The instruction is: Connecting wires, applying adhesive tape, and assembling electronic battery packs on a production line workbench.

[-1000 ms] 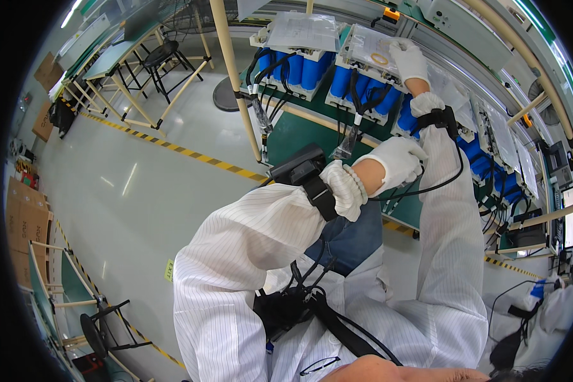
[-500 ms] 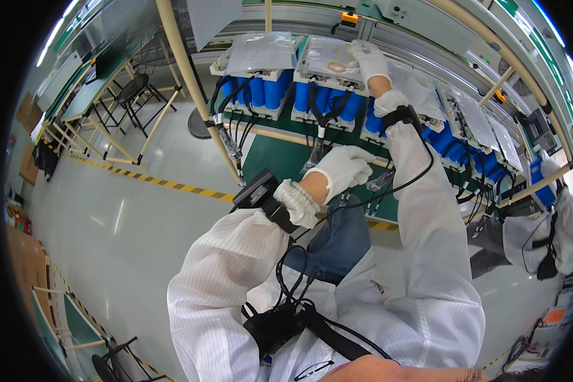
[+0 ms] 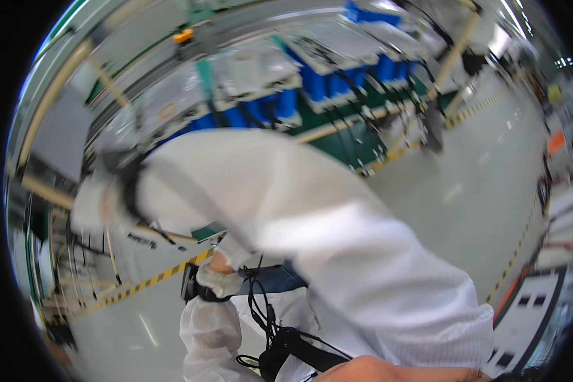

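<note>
My right arm reaches across to the left, its white sleeve covering the middle of the view. Smeared by motion, my right hand in a white glove is by the left end of the bench, near a beige tube; its fingers cannot be made out. My left hand, also gloved, is low and mostly hidden behind the right sleeve. Beyond the arms stands a row of units with blue cylinders and black cables. Clear plastic bags cover their tops, and a yellow ring lies on one.
The green bench has a beige tube along its front edge. Beige posts rise at both ends. An orange box sits on the rail behind. Yellow-black tape marks the grey floor. A white panel stands at the lower right.
The whole view has turned to the right. My right hand has left the bagged unit top and swung across to the left. My left hand is now largely behind the right sleeve.
</note>
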Tool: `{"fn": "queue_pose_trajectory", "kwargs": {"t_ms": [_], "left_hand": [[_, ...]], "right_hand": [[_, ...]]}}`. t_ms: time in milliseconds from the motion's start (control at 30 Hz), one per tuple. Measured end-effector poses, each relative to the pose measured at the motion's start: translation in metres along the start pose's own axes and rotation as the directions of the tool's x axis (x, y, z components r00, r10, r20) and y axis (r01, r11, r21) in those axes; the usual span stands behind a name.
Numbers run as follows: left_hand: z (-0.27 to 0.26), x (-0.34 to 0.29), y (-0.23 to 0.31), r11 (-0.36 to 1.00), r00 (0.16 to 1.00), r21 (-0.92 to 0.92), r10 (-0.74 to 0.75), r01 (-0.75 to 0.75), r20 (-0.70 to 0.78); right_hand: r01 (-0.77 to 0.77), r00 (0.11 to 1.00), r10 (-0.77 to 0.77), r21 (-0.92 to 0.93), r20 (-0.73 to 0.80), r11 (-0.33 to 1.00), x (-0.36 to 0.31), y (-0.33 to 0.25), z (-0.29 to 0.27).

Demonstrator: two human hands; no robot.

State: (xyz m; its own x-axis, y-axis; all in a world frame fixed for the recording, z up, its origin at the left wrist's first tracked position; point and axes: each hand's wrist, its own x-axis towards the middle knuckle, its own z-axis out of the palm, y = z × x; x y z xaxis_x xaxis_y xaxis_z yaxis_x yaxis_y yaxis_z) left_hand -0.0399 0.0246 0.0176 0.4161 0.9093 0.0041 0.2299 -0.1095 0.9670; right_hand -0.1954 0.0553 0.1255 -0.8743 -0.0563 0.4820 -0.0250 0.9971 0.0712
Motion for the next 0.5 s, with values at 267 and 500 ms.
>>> {"fn": "queue_pose_trajectory", "kwargs": {"t_ms": [267, 500], "left_hand": [[-0.019, -0.06, -0.019, 0.867, 0.838, -0.274, -0.483, 0.417, -0.253], [-0.014, -0.063, -0.043, 0.898, 0.824, -0.134, -0.439, 0.42, -0.359]], "right_hand": [[0.05, 0.948, 0.242, 0.847, -0.207, 0.529, -0.18, -0.039, -0.144], [0.015, 0.985, 0.09, 0.6, -0.145, 0.8, -0.081, -0.053, -0.07]]}}
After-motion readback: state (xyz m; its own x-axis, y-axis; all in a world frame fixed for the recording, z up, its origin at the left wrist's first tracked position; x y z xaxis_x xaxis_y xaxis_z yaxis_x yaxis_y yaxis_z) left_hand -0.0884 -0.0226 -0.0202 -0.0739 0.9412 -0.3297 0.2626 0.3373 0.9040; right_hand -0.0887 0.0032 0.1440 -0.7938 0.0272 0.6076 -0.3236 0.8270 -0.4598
